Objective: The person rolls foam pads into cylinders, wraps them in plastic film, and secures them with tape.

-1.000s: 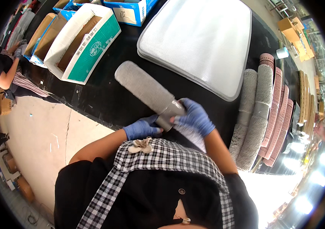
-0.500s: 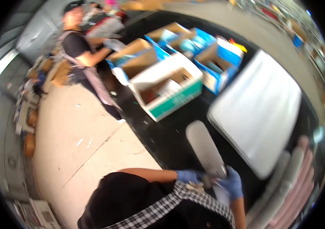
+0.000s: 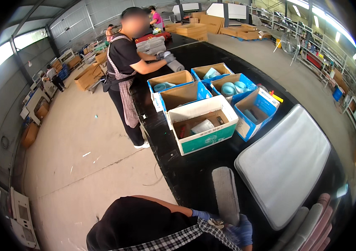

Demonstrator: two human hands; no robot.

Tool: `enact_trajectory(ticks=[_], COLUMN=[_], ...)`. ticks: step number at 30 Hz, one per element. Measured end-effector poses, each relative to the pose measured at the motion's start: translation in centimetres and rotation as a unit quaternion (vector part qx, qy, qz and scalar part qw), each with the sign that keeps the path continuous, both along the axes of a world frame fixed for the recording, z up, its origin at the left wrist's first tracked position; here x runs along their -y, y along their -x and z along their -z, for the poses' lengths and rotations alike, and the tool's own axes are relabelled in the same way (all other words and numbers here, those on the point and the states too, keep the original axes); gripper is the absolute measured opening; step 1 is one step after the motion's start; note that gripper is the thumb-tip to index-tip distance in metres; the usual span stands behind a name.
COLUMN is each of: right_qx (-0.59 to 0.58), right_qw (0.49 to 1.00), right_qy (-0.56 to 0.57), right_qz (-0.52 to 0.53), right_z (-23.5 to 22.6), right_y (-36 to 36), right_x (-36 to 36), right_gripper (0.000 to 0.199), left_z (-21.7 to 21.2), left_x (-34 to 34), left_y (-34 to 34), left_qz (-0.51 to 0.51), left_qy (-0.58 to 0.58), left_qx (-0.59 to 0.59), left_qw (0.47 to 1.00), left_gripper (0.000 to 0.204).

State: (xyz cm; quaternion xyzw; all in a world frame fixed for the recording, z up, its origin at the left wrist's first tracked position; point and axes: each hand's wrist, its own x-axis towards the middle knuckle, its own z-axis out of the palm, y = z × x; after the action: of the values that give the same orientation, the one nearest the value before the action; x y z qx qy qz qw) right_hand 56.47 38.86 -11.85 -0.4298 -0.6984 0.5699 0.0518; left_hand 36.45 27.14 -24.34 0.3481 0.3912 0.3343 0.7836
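Note:
A grey plush roll, like a rolled-up mat, points away from me over the near part of the black table. My right hand, in a blue glove, is closed around its near end. Also gloved in blue, my left hand is beside that same end; the checked apron knot hides most of its fingers. To the right lies a stack of flat pale grey mats. Grey and pink rolled mats rest side by side at the lower right.
Beyond the roll stands a white and green carton with small items inside. Several blue cartons sit behind it, some holding light blue tape-like rolls. At the table's far left a co-worker handles a grey roll.
My view has tilted upward and steadied. The grey roll now points more directly away, held closer to me. The co-worker's hands now rest at a grey roll on the table.

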Motion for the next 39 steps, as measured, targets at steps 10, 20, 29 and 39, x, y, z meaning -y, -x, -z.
enact_trajectory(ticks=[10, 20, 29, 39], right_qx=[-0.041, 0.066, -0.007, 0.209], right_qw=[0.980, 0.975, 0.849, 0.888], right_qy=[-0.196, -0.209, -0.524, -0.408], right_qz=[0.009, -0.025, 0.076, 0.020], right_z=[7.9, 4.4, 2.2, 1.7], right_y=[-4.1, -2.7, -3.0, -1.1], right_x=[-3.4, -0.8, -1.3, -1.6], right_gripper=[0.084, 0.072, 0.070, 0.107], left_z=[-1.7, -0.6, -2.5, -5.0], left_x=[-4.9, -0.7, -5.3, -5.6], left_y=[-1.9, 0.0, -2.3, -3.1], left_qz=[0.015, 0.022, 0.042, -0.008], left_qy=[0.022, 0.001, 0.023, 0.024], left_qx=[-0.045, -0.015, -0.044, -0.050], left_qw=[0.999, 1.000, 0.998, 0.998], left_gripper=[0.035, 0.034, 0.034, 0.039])
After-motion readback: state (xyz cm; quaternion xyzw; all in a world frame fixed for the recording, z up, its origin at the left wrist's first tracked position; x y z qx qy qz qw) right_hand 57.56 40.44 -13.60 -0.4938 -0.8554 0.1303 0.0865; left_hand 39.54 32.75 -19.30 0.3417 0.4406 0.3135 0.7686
